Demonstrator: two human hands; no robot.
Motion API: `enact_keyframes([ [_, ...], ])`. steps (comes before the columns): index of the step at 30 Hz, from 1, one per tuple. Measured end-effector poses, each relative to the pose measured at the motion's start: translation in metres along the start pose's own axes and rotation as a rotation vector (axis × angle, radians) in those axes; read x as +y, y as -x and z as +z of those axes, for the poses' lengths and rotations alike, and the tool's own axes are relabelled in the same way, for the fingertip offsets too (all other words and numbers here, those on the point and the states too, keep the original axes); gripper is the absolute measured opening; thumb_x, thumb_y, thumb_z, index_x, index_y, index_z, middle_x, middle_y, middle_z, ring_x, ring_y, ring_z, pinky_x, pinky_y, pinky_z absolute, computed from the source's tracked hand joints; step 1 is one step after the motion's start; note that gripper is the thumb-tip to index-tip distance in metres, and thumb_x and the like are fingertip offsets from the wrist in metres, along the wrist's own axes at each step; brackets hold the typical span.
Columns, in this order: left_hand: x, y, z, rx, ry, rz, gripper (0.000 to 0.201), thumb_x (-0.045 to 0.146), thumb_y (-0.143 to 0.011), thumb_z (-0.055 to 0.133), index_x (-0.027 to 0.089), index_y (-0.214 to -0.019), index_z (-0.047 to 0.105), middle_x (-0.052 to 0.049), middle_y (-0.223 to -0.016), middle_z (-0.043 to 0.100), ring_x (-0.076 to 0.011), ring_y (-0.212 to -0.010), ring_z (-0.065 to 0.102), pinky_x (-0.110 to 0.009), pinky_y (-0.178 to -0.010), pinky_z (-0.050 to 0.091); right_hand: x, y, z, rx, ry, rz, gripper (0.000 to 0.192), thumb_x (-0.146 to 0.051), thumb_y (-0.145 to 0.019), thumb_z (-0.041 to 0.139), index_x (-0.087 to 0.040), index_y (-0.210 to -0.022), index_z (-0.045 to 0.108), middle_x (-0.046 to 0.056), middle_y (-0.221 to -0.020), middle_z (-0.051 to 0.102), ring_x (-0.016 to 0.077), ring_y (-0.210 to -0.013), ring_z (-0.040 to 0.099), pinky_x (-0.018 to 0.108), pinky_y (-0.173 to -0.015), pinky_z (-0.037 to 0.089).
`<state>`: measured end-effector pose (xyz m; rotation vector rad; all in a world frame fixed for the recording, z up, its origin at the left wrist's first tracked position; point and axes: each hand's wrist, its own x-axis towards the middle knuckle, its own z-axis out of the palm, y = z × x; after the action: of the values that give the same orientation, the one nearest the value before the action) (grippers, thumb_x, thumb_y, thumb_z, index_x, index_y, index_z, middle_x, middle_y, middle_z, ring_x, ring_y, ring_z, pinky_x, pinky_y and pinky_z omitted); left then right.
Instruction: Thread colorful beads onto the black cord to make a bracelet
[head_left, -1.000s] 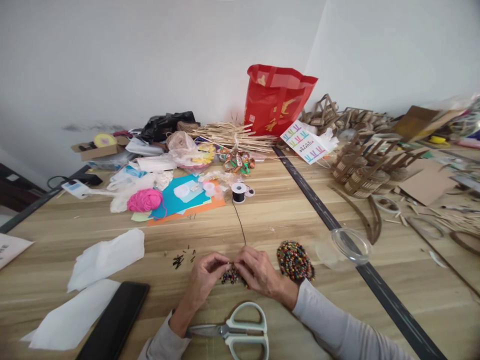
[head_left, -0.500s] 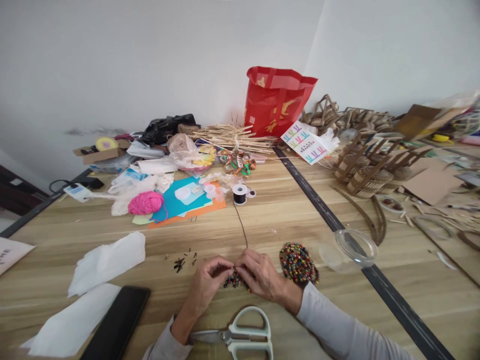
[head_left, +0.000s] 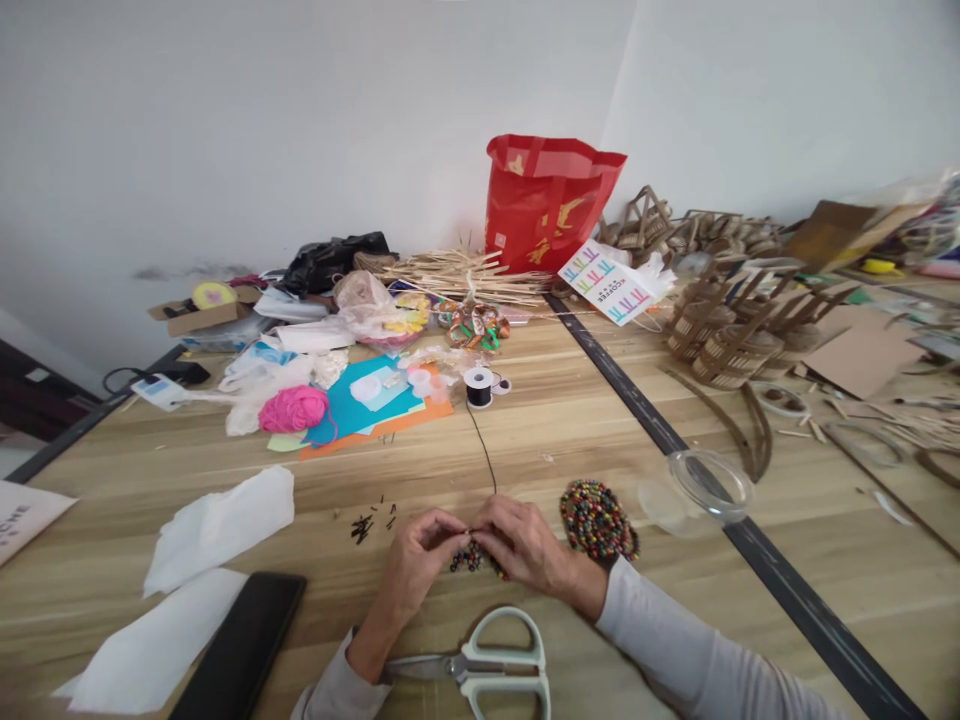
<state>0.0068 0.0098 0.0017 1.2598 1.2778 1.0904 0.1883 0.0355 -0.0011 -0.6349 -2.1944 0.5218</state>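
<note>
My left hand [head_left: 416,562] and my right hand [head_left: 525,545] meet fingertip to fingertip low on the wooden table [head_left: 570,430]. Both pinch a short string of dark coloured beads [head_left: 471,557] threaded on a thin black cord [head_left: 484,450]. That cord runs back to a black spool [head_left: 478,386]. A heap of multicoloured beads [head_left: 598,518] lies just right of my right hand. Pale green scissors [head_left: 480,665] rest near the front edge, under my wrists.
A black phone [head_left: 244,645] and white paper sheets [head_left: 217,525] lie at the left. Small dark bits [head_left: 371,522] are scattered beside my left hand. A clear plastic lid [head_left: 709,483] sits right. Pink yarn [head_left: 294,408], a red bag [head_left: 547,205] and cardboard baskets [head_left: 735,325] crowd the back.
Both hands stay pinched on the bead string in the same spot. Only the camera view has shifted slightly.
</note>
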Motion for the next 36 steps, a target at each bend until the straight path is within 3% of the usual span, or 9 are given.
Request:
enact_keyframes([
  [11, 0.0017, -0.0025, -0.0049, -0.075, 0.021, 0.051, 0.005, 0.020, -0.065, 0.072, 0.016, -0.066, 0.073, -0.003, -0.064, 0.070, -0.0144, -0.061, 0.060, -0.022, -0.058, 0.046, 0.0029, 0.0000, 0.0011, 0.011, -0.147, 0.033, 0.014, -0.025, -0.093, 0.048, -0.017, -0.085, 0.056, 0.004, -0.073, 0.059, 0.0133, -0.066, 0.054, 0.023, -0.059, 0.043],
  [24, 0.0034, -0.0020, -0.0059, -0.109, -0.069, 0.091, 0.009, 0.022, -0.074, 0.068, 0.018, -0.074, 0.075, -0.004, -0.075, 0.072, -0.0170, -0.072, 0.063, -0.024, -0.067, 0.048, 0.0056, 0.0013, 0.0016, 0.000, -0.082, 0.013, 0.009, -0.023, -0.091, 0.050, -0.017, -0.087, 0.055, 0.005, -0.076, 0.060, 0.0140, -0.068, 0.055, 0.023, -0.059, 0.043],
  [36, 0.0029, -0.0021, -0.0034, -0.067, -0.013, 0.073, 0.008, 0.022, -0.067, 0.072, 0.015, -0.062, 0.071, -0.002, -0.062, 0.065, -0.0138, -0.061, 0.056, -0.022, -0.058, 0.043, 0.0006, -0.0015, -0.0002, -0.023, 0.006, -0.053, 0.012, -0.026, -0.093, 0.048, -0.017, -0.091, 0.054, 0.005, -0.077, 0.062, 0.0144, -0.069, 0.057, 0.023, -0.059, 0.043],
])
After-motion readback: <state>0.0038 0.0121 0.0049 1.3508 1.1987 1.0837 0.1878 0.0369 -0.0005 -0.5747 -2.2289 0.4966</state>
